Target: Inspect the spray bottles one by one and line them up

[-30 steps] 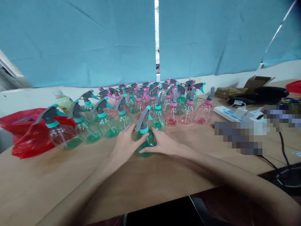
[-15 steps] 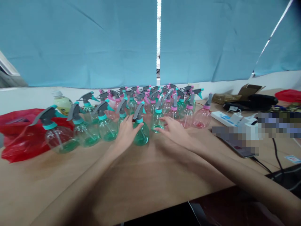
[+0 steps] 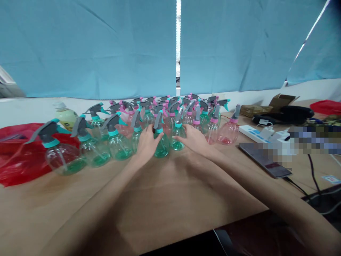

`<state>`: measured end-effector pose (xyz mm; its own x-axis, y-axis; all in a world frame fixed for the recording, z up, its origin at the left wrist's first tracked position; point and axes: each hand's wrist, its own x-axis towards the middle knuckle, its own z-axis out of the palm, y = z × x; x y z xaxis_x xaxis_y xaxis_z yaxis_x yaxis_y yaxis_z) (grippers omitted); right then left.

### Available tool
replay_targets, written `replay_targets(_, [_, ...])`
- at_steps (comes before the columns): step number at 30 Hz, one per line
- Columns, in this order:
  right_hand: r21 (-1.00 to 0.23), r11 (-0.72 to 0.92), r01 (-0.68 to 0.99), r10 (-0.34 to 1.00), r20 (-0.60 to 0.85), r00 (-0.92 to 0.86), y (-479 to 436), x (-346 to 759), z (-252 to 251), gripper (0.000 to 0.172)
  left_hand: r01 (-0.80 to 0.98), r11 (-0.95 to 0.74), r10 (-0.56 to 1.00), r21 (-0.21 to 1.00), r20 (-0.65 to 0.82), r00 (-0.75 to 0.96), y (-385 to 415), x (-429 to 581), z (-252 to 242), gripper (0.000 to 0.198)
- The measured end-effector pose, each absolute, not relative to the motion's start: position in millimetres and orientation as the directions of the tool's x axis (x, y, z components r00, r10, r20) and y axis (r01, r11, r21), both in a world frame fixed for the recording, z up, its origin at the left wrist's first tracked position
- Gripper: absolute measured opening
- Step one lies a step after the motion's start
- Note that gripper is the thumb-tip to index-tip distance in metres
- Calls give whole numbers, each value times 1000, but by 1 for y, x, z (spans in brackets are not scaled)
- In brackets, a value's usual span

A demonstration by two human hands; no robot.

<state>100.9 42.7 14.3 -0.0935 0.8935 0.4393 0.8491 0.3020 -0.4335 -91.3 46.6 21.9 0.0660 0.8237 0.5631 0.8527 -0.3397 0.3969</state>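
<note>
My left hand (image 3: 147, 143) is curled against the left side of a green spray bottle (image 3: 162, 146) with a grey trigger head and a turquoise collar, its thumb along the bottle. Just to the right stands another green spray bottle (image 3: 177, 144). My right hand (image 3: 196, 139) grips that one from the right, thumb across its front and fingertips hidden behind. Both bottles are upright on the table (image 3: 160, 199). Further green spray bottles (image 3: 121, 147) form a slanting row to the left, and pink ones (image 3: 229, 133) stand to the right.
Many more spray bottles crowd the back by the wall. A red plastic bag (image 3: 18, 153) and a pale yellow bottle (image 3: 64, 115) are at left. To the right lie a power strip (image 3: 252, 133), a phone-like dark device (image 3: 263, 160), cables and a cardboard box (image 3: 282, 103).
My left hand and its green bottle have shifted slightly away from me, into line with the neighbouring bottle. My right hand has closed in on the bottle beside it.
</note>
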Motion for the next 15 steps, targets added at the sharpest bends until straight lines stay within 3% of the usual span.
replay_targets(10, [-460, 274, 845, 908, 412, -70, 63, 99, 7, 70, 870, -317, 820, 377, 570, 52, 63, -87, 24, 29])
replay_targets(15, [-468, 262, 844, 922, 380, -75, 67, 99, 3, 65, 865, -320, 820, 386, 571, 48, 65, -91, 22, 34])
